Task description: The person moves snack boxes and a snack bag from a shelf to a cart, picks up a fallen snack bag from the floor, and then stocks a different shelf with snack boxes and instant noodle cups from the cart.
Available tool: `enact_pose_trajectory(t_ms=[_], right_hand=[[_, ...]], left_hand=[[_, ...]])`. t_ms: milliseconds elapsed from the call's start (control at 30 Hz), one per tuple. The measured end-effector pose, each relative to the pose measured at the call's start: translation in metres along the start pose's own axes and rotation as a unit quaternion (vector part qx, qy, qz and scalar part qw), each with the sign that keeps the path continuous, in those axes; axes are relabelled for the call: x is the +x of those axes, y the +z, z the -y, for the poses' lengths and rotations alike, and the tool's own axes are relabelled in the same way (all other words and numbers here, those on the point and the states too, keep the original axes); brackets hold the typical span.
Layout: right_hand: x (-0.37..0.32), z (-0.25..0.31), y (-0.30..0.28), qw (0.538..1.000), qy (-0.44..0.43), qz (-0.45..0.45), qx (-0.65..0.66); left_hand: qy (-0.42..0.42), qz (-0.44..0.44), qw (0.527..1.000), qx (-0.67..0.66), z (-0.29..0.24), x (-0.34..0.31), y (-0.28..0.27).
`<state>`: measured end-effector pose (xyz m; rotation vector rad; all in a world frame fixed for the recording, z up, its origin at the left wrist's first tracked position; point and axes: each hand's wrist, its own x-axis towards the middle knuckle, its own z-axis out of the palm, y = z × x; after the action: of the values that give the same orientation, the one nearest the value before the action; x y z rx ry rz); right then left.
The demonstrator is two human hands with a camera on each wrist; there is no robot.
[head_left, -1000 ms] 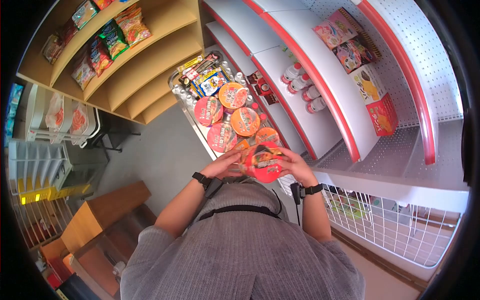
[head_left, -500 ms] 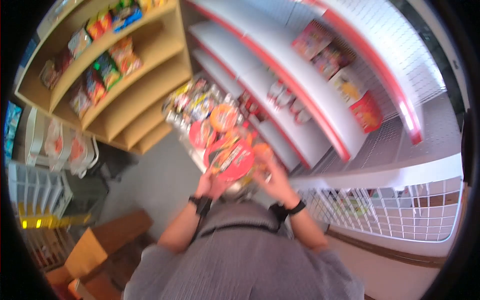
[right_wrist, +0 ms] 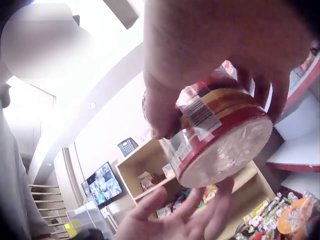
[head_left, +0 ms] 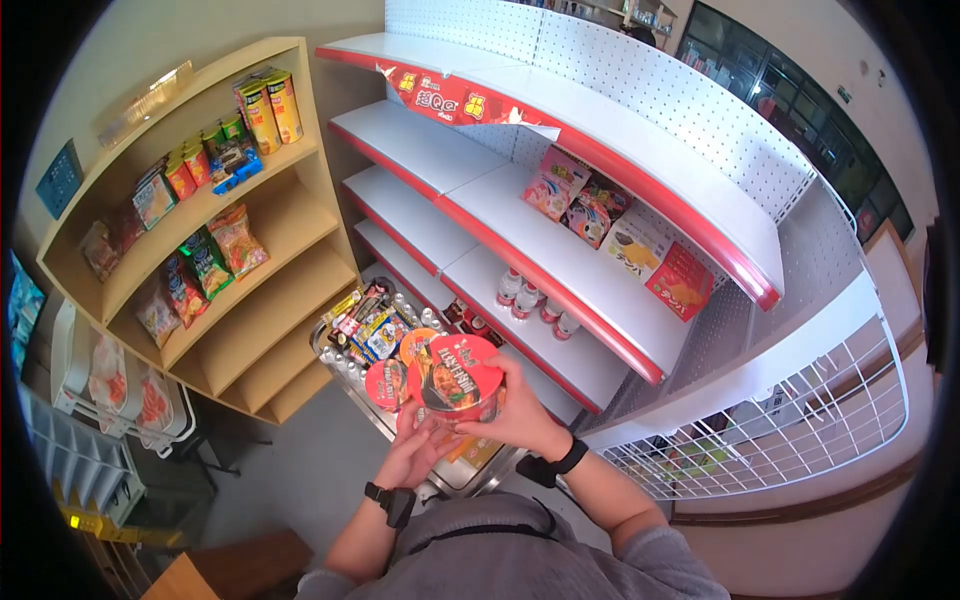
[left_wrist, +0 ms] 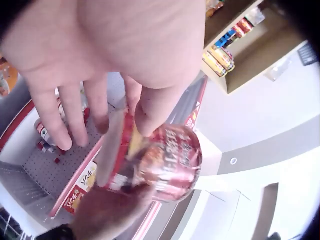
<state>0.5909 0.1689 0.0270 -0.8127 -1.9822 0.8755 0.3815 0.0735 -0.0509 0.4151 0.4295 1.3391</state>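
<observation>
A red instant noodle bowl (head_left: 455,375) is raised in front of the body, lid up and tilted. My right hand (head_left: 520,415) grips its side, with the thumb on one side and the fingers on the other in the right wrist view. Beneath it, my left hand (head_left: 412,455) has its fingers spread and fairly straight, fingertips right at the pale base. The left wrist view shows the left thumb alongside the printed wall of the bowl (left_wrist: 172,162). Below the bowl, a red-lidded noodle bowl (head_left: 385,385) and an orange-lidded one (head_left: 415,345) sit on a metal cart (head_left: 470,490).
White shelving with red edges (head_left: 560,230) rises ahead, holding snack packs (head_left: 590,210) and red-capped bottles (head_left: 522,300). A wooden shelf (head_left: 310,215) with chip bags stands left. Several packaged snacks (head_left: 380,325) crowd the cart's far end. A white wire basket (head_left: 770,430) hangs at right.
The head view has tipped upward, showing more of the shelving. The bowl has turned in the hands so its lid faces up; the left hand has moved from its side to underneath.
</observation>
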Motion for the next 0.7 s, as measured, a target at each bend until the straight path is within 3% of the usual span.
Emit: enact_pose_trajectory(t_ms=[67,133,233,267,367,400,467,567,700], right_hand=[[0.022,0.013,-0.016,0.999,-0.007,0.0,0.038],[0.058,0.046,-0.044,0.998,-0.053,-0.026,-0.022],[0.136,0.096,-0.092,0.98,-0.153,-0.127,-0.016],[0.165,0.117,-0.111,0.963,-0.181,-0.177,-0.09],[0.25,0.132,-0.168,0.938,-0.197,-0.269,-0.096],[0.27,0.144,-0.185,0.953,-0.161,-0.25,-0.053],[0.338,0.098,-0.237,0.911,-0.186,-0.31,-0.2],[0.364,0.073,-0.26,0.905,-0.146,-0.31,-0.253],[0.389,0.037,-0.264,0.909,0.011,-0.289,-0.299]], left_hand=[[-0.033,0.031,0.999,0.027,-0.014,-0.004,-0.005],[-0.047,0.01,0.998,0.043,-0.018,-0.008,-0.017],[-0.061,-0.036,0.995,0.073,-0.014,-0.012,-0.041],[-0.074,-0.059,0.992,0.078,-0.011,-0.016,-0.051],[-0.079,-0.091,0.991,0.061,0.0,-0.03,-0.075],[-0.07,-0.103,0.991,0.039,0.004,-0.035,-0.08],[-0.048,-0.122,0.991,0.019,0.011,-0.047,-0.087],[-0.008,-0.146,0.989,-0.01,0.015,-0.065,-0.098],[0.04,-0.201,0.978,-0.042,0.016,-0.09,-0.11]])
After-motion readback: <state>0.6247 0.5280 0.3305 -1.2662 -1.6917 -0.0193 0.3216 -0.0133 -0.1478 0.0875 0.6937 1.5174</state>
